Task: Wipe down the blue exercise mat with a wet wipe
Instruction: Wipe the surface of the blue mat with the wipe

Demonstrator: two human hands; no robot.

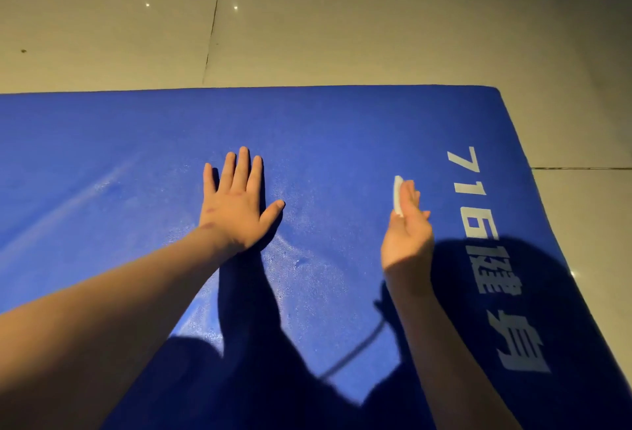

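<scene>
pale streaks (102,183): at 9 o'clock on the blue mat (342,128), faint smears run slantwise; they look like drying wipe marks, so that side seems partly done.
left hand (239,204): just toward 9 o'clock of centre, laid flat on the mat, fingers straight and pointing to 12 o'clock, thumb spread; it grasps nothing and seems to carry body weight.
wet wipe (398,195): at 3 o'clock from the left hand, a small folded white pad seen edge-on, pinched at the fingertips; it seems lifted off the mat, though contact cannot be told for sure.
right hand (407,234): toward 3 o'clock, palm turned inward, fingers and thumb closed on the wipe.
white lettering (478,224): printed along the mat's 3 to 5 o'clock edge, partly under the person's shadow.
floor (342,19): pale glossy tiles from 12 to 3 o'clock, beyond the mat's corner.
risk, slip: the braced palm sits near damp-looking streaks; weight on a wet surface could let it slide.
risk, missed areas: the shadow hides the 5 to 6 o'clock part, so patches there may go unwiped.
risk, wipe: a fingertip pinch on a small pad may let it fold over or drop under pressure.
</scene>
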